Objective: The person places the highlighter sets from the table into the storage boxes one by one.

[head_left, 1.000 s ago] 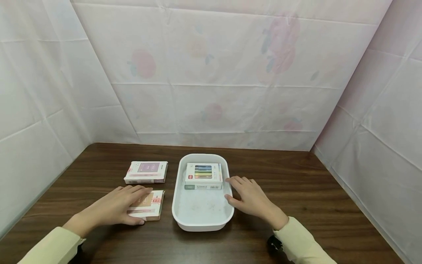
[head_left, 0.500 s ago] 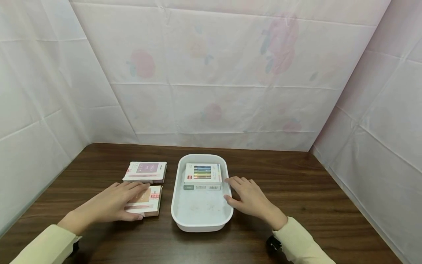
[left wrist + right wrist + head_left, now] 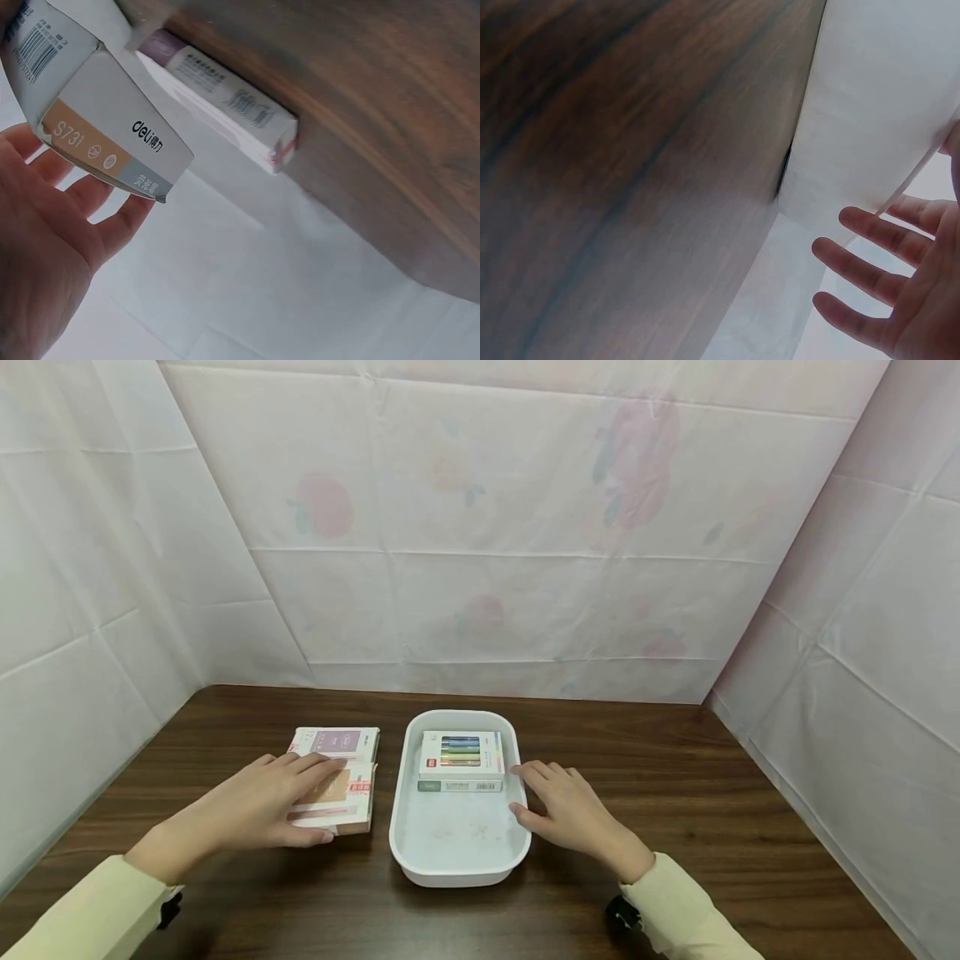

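Note:
My left hand [image 3: 251, 802] grips a flat white box with an orange panel [image 3: 351, 802], thumb at the near edge and fingers across the far side. In the left wrist view this box [image 3: 124, 112], marked deli S731, is raised and tilted off the table. Just beyond it lies a similar white box with a purple panel [image 3: 337, 742], partly covered in the head view. My right hand [image 3: 570, 814] rests at the right rim of a white tray [image 3: 459, 847], its fingers loosely extended. A white box of colored pens [image 3: 462, 760] lies at the tray's far end.
The dark wooden table [image 3: 660, 793] reaches back to a white curtain [image 3: 480, 527] with faint fruit prints. More white cloth hangs along the left side and the right side [image 3: 885, 635].
My left hand has drawn the orange-panel box up and away from me, so it now overlaps the purple-panel box. The right hand and the tray keep their place.

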